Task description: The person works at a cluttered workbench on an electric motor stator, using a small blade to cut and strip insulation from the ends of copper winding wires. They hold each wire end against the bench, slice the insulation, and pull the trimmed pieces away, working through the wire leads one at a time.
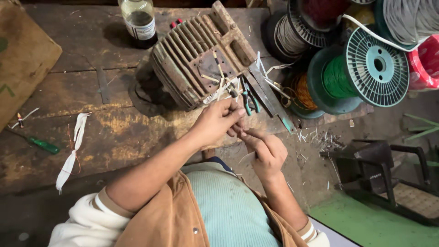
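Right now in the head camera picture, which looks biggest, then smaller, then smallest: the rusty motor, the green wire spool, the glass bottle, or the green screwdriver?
1. Rusty motor
2. Green wire spool
3. Glass bottle, though it is cut off at the top, so its place is unsure
4. Green screwdriver

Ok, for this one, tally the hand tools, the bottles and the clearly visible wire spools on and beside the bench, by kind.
Wire spools: 4 (green-wire spool, grey-wire spool, orange-wire spool, red-wire spool); others at the frame edge are cut off.
Screwdrivers: 1 (green-handled screwdriver).
Pliers: 1 (green-handled pliers).
Bottles: 1 (glass bottle).
Total: 7.
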